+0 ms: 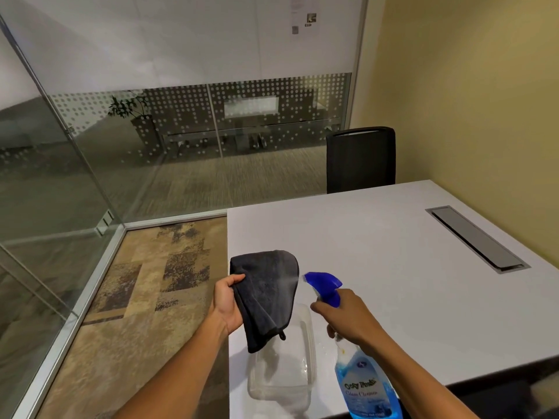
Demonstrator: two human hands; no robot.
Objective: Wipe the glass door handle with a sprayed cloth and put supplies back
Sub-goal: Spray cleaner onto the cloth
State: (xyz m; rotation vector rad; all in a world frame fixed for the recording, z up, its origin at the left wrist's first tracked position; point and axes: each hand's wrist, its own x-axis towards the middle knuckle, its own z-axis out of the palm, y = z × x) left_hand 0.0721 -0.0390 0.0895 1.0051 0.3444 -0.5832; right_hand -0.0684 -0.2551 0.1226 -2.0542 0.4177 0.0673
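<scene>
Left hand (227, 303): raised above the near left edge of the table, fingers curled closed around the left side of a dark grey folded microfibre cloth (266, 294), thumb pressed on its front face. The cloth hangs upright from that grip, its rounded fold at the top and a small loop tag at its lower right corner; its lower end dangles over the container

Right hand (344, 317): wrapped closed around the neck of a clear plastic spray bottle of blue glass cleaner (367, 385), one finger on the trigger. The bottle is tilted, base toward the wearer; its blue trigger nozzle (322, 282) points left at the cloth, just beside its right edge, with a thin mist visible between the two

Clear rectangular plastic container (310, 373): rests on the table near its front left corner, below the cloth and to the left of the bottle

White rectangular table (393, 237): bears a grey metal cable hatch (476, 238) set flush in the top on the right side

Black office chair (361, 160): stands at the far edge of the table, against the yellow wall (469, 86)

Glass partition (151, 146) with a dotted frosted band: runs along the left and far side of the room; patterned brown carpet (145, 282) lies below. The door handle cannot be made out in this view
</scene>
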